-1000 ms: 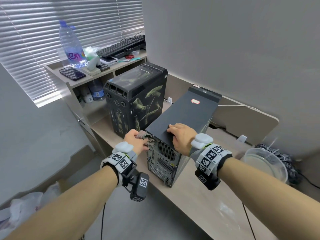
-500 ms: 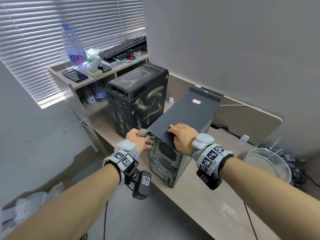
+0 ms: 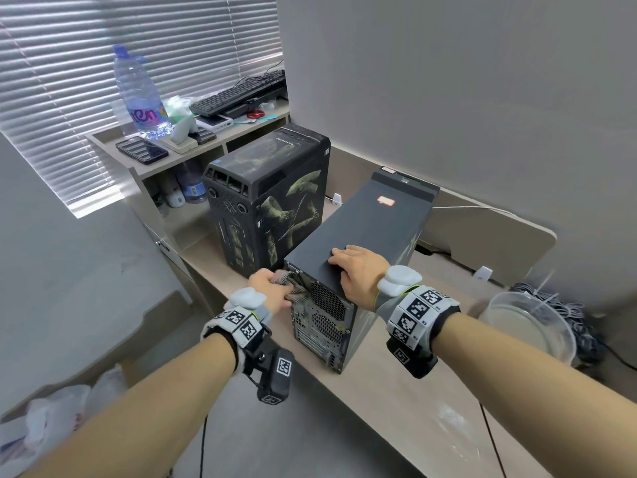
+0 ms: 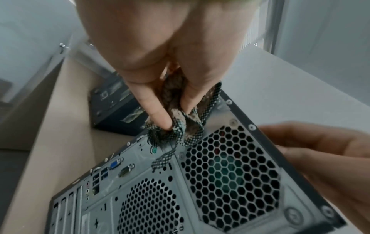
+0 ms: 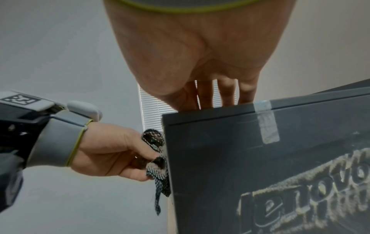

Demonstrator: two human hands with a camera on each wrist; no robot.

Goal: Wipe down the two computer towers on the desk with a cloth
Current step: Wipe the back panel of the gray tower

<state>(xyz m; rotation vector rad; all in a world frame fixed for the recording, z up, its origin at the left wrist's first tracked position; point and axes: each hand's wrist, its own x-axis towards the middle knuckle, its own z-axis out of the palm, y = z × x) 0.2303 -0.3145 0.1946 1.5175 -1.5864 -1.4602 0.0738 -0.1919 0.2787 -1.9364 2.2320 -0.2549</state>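
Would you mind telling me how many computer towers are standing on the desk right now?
2. The plain black tower stands nearest, under the right hand, the cloth at its rear panel. The green-patterned tower stands just behind it, beside the shelf unit.

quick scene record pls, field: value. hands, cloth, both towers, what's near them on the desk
left hand: grips the cloth, pressing it to the near tower's rear panel, upper corner
right hand: rests flat on the near tower's top
cloth: bunched, dark checked weave
near tower: plain black, vented rear panel facing the person
far tower: black with green artwork, untouched
desk: holds both towers
plastic tub: on the right, clear
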